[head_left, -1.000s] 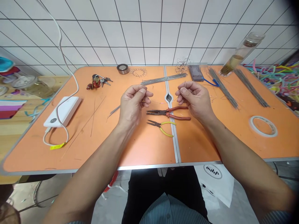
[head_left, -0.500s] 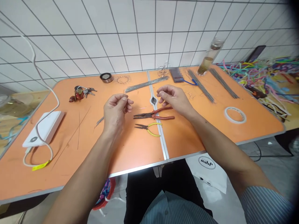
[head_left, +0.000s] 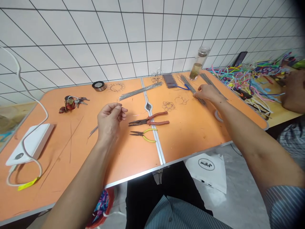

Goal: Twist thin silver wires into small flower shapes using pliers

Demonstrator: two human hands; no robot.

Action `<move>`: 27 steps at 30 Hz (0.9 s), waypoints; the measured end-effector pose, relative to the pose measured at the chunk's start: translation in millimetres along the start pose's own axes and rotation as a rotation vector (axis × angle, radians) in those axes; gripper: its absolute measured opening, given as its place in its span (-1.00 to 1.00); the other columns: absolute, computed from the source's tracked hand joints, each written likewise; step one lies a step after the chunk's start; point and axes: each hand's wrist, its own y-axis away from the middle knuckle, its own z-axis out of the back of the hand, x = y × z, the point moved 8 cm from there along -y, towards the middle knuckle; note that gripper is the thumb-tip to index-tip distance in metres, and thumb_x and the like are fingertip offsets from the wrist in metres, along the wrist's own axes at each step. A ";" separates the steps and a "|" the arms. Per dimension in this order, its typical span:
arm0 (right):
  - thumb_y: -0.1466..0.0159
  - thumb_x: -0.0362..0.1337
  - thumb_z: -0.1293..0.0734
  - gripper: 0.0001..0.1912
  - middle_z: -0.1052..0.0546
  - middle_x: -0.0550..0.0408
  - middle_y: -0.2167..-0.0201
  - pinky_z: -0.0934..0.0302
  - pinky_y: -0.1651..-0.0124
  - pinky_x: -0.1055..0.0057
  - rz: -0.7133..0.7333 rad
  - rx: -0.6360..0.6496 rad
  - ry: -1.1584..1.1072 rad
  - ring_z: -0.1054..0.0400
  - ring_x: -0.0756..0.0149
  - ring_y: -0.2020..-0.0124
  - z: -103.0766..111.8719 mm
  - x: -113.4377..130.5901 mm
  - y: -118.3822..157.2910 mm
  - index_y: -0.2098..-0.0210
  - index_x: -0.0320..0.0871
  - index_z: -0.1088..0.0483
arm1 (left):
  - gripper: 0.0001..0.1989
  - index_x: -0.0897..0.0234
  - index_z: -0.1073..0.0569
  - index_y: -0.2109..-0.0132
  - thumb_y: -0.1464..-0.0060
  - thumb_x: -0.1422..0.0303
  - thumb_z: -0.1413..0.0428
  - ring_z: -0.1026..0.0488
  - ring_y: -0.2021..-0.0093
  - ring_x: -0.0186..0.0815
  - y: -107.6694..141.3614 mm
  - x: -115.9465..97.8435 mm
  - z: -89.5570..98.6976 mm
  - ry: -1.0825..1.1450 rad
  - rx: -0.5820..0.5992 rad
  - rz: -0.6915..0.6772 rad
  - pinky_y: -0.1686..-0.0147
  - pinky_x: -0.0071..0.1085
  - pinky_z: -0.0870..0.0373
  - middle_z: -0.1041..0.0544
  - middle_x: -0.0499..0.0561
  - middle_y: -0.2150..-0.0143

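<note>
My left hand (head_left: 111, 119) is pinched closed around a thin wire (head_left: 117, 100) above the left half of the orange table. Reaching right, my right hand (head_left: 206, 94) touches the middle wire bundle (head_left: 189, 86) with its fingertips; whether it grips a strand is hidden. Red-handled pliers (head_left: 149, 121) and yellow-handled pliers (head_left: 143, 134) lie between the hands. Flower-like loops of bent wire (head_left: 168, 106) rest nearer the right hand. Another wire bundle (head_left: 140, 91) lies across the table seam.
Behind are black tape (head_left: 98, 86), a phone (head_left: 169, 81) and a glass bottle (head_left: 199, 63). Keys (head_left: 73, 102) and a white power bank (head_left: 30, 143) with its cable are left. White tape (head_left: 218, 116) sits under my right forearm. Colourful strips (head_left: 252, 76) and another person's arm are far right.
My right hand has moved from the centre to the wire bundle on the right, uncovering the bent wire loops. My left hand keeps its pinch. The view has shifted right.
</note>
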 end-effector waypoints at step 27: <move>-0.40 -0.35 -0.49 -0.72 -0.69 -0.24 0.06 -0.21 0.02 0.19 0.057 0.053 0.119 -0.45 0.10 0.06 30.1 -11.8 -33.6 -0.06 -0.31 -0.71 | -0.83 0.28 -0.63 0.23 0.00 0.38 -0.40 -0.49 0.52 -0.40 -0.2 1.1 0.9 -0.025 0.006 0.019 0.51 -0.52 -0.42 -0.68 0.02 0.39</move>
